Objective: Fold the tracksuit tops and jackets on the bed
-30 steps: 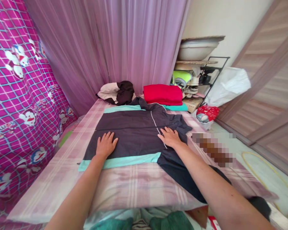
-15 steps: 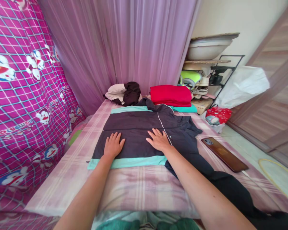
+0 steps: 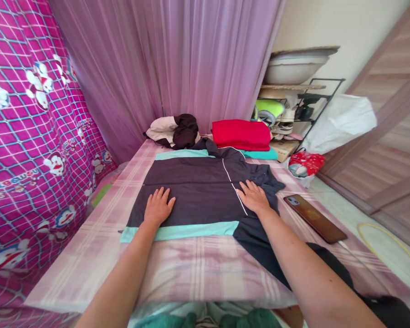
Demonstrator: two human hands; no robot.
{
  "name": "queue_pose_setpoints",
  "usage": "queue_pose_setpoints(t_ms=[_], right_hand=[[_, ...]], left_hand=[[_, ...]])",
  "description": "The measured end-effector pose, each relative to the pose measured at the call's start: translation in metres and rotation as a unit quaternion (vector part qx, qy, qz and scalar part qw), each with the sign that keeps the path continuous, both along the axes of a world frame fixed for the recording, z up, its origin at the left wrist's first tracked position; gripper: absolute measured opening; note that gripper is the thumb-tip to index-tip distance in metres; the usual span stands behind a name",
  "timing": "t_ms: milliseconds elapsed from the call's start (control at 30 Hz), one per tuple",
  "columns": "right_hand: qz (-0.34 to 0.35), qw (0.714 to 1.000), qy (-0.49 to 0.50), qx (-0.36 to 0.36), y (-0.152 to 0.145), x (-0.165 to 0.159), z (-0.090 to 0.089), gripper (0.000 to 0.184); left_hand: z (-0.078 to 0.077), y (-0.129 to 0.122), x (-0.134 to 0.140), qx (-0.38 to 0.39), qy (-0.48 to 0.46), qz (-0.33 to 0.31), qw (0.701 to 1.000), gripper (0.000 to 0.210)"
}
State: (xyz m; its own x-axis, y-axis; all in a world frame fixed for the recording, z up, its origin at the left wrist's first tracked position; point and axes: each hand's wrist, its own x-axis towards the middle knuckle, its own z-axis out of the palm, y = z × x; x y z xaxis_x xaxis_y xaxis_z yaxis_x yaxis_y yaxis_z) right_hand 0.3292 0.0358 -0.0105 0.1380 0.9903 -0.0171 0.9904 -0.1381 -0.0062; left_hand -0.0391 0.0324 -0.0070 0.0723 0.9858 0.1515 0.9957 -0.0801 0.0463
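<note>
A dark zip-up jacket point(image 3: 191, 202) with mint-green side bands and white piping lies spread flat, front up. Its closed zip runs across the middle. My left hand point(image 3: 159, 206) rests flat on the lower front panel, fingers spread. On the chest part, just past the white piping, my right hand point(image 3: 253, 196) lies palm down with its fingers apart. One dark sleeve stretches toward me and passes under my right forearm. Neither hand grips the cloth.
The jacket lies on a plaid-covered table point(image 3: 194, 269). Behind it sit folded red cloth point(image 3: 241, 135), teal cloth point(image 3: 259, 154) and a bundled dark-and-pale garment point(image 3: 174, 131). A phone point(image 3: 314, 218) with a cable lies at right, near a shoe rack point(image 3: 323, 109) and a red bag point(image 3: 306, 163).
My right hand has slid right across the jacket, from left of the white piping to the chest beyond it. My left hand stays at the same spot on the cloth.
</note>
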Motion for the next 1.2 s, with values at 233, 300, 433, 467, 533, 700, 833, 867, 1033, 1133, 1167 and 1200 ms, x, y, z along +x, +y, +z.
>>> queue_pose_setpoints(t_ms=[233,300,433,467,533,700,833,867,1033,1133,1167,1200], right_hand=[[-0.004,1.000,0.014,0.001,-0.003,-0.001,0.004,0.064],[-0.007,1.000,0.019,0.004,-0.004,-0.002,0.005,0.063],[-0.006,1.000,0.017,0.019,-0.006,-0.004,0.006,0.063],[-0.005,1.000,0.014,0.022,-0.006,-0.005,0.006,0.063],[-0.012,0.999,0.004,0.034,-0.007,-0.006,0.007,0.063],[-0.125,0.991,0.005,0.049,-0.007,-0.007,0.009,0.074],[-0.186,0.981,0.015,0.054,-0.002,-0.005,0.012,0.076],[-0.187,0.981,0.014,0.049,-0.001,-0.004,0.013,0.076],[-0.171,0.985,0.004,0.033,0.003,0.015,0.022,0.068],[-0.210,0.977,0.016,0.029,0.004,0.028,0.022,0.070],[-0.224,0.974,0.023,0.024,0.005,0.031,0.022,0.070],[-0.233,0.972,0.030,0.020,0.006,0.033,0.021,0.070]], left_hand=[[0.004,0.003,-0.003,-0.015,0.024,-0.011,1.000,0.059],[0.004,0.004,-0.005,-0.014,0.032,-0.019,0.999,0.059],[0.004,0.005,-0.006,-0.006,0.034,-0.027,0.999,0.058],[0.004,0.005,-0.006,-0.003,0.033,-0.027,0.999,0.058],[0.003,0.006,-0.006,0.000,0.030,-0.026,0.999,0.057],[0.001,0.007,-0.006,0.001,0.021,-0.017,1.000,0.057],[-0.001,0.008,-0.007,0.004,0.008,-0.014,1.000,0.057],[-0.001,0.008,-0.007,0.003,0.006,-0.015,1.000,0.057],[0.001,0.007,-0.006,-0.008,0.009,-0.013,1.000,0.059],[0.002,0.005,-0.005,-0.009,0.011,-0.013,1.000,0.059],[0.002,0.005,-0.005,-0.007,0.012,-0.015,1.000,0.059],[0.002,0.005,-0.005,-0.004,0.013,-0.017,1.000,0.059]])
